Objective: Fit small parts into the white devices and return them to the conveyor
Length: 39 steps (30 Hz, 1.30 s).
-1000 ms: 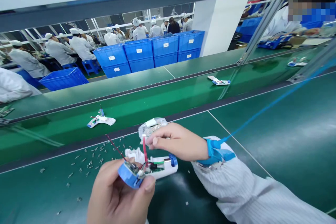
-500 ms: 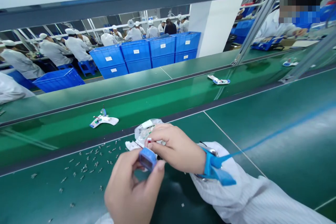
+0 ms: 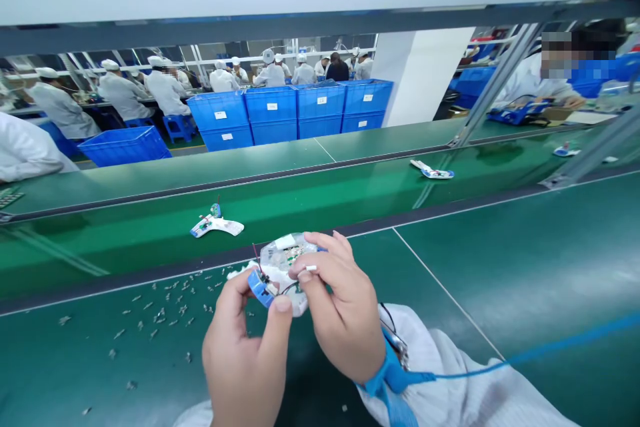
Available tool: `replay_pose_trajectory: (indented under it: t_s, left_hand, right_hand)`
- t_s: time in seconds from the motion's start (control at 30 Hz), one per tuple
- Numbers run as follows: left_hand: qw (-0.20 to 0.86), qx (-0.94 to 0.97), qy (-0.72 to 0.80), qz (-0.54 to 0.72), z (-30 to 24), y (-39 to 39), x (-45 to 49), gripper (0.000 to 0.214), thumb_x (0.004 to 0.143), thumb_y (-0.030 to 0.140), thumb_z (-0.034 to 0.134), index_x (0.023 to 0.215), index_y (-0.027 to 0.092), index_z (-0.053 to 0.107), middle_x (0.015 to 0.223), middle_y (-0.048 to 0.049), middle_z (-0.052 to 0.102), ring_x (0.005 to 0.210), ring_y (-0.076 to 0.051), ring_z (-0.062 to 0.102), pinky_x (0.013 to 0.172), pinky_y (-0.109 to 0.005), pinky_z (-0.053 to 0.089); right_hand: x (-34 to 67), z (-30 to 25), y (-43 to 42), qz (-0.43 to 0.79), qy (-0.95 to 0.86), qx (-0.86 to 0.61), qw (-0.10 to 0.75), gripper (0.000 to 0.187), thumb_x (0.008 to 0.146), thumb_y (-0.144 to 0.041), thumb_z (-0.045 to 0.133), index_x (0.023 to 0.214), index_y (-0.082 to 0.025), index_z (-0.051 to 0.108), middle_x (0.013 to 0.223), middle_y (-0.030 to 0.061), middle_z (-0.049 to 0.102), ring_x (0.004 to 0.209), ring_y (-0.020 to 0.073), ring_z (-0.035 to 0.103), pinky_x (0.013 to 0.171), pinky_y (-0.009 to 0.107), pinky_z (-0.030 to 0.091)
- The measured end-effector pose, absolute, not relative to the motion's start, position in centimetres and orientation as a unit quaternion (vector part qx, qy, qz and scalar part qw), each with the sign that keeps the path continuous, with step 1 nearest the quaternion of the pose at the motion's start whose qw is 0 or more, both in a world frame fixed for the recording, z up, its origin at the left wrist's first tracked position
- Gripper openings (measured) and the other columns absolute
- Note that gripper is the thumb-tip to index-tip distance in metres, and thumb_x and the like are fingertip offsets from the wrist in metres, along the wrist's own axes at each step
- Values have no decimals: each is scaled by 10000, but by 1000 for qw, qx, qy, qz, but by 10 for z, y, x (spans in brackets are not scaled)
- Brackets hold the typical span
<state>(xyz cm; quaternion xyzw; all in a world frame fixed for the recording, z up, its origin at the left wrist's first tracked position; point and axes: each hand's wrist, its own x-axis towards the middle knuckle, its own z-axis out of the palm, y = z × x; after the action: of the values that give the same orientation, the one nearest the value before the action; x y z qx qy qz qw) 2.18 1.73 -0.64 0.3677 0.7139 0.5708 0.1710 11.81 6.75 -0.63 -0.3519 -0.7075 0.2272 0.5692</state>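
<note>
Both my hands hold one small white plastic assembly [image 3: 295,301] with a blue end cap [image 3: 259,284], thin red and black wires and a circuit board. My left hand [image 3: 245,353] pinches the blue cap end between thumb and fingers. My right hand [image 3: 340,310] grips the other end, fingers curled over it, with a small white piece at the fingertips. A blue wrist strap [image 3: 387,377] with a coiled blue cord sits on my right wrist. Just behind the hands lies a clear plastic bag [image 3: 283,252] of small parts on the green mat.
Several small screws [image 3: 165,310] lie scattered on the mat to the left. Similar white assemblies [image 3: 216,225] [image 3: 433,172] rest on the green conveyor belt beyond. Blue crates [image 3: 295,110] and workers in white stand behind; another person [image 3: 545,83] works at the far right.
My hands have drawn closer together and nearer the bag. The assembly has turned, so the blue cap now points left and up. The view has tilted slightly.
</note>
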Motion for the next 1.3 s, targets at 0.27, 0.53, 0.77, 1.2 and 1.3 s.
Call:
replay_pose_trajectory:
  t_s: [0.27,0.53,0.77,1.2,1.3]
  left_hand:
    - [144,403,704,567,2,11,30,371,732,537,593,973,255,607,872,15,670,742,-184,615,682,-299,433]
    - [227,434,652,579,1,6,28,405,793,543,582,1073,255,635,967,-10,698,839,-212,624,713,-291,452]
    - [254,498,612,560,-1,2,18,364,805,517,606,1050,261,686,942,-19,724,806,-211,671,647,-249,504]
    - [364,473,549,586,1,0,17,314,793,497,649,1028,299,715,988,-33,724,866,-261,686,754,-328,545]
    - [358,456,568,584,2,-1,18,330,785,517,651,1025,300,716,983,-31,724,800,-243,692,714,-316,546]
  right_hand:
    - [129,6,72,342,-738,-273,513,232,855,-152,454,630,-177,502,622,-6,534,727,145,466,730,314,363]
    - [145,14,81,377,-784,-197,451,257,799,-160,510,543,-160,495,636,-9,466,721,128,452,738,295,358]
    - [152,18,84,346,-812,-152,445,236,778,-149,518,543,-148,543,634,-15,444,646,100,421,705,294,337]
    - [157,25,83,287,-867,-149,380,287,776,-155,393,495,-172,335,535,-12,372,553,119,322,632,333,290]
    - [158,24,83,294,-867,-150,374,293,778,-152,385,497,-177,309,531,-12,364,550,121,318,628,331,289]
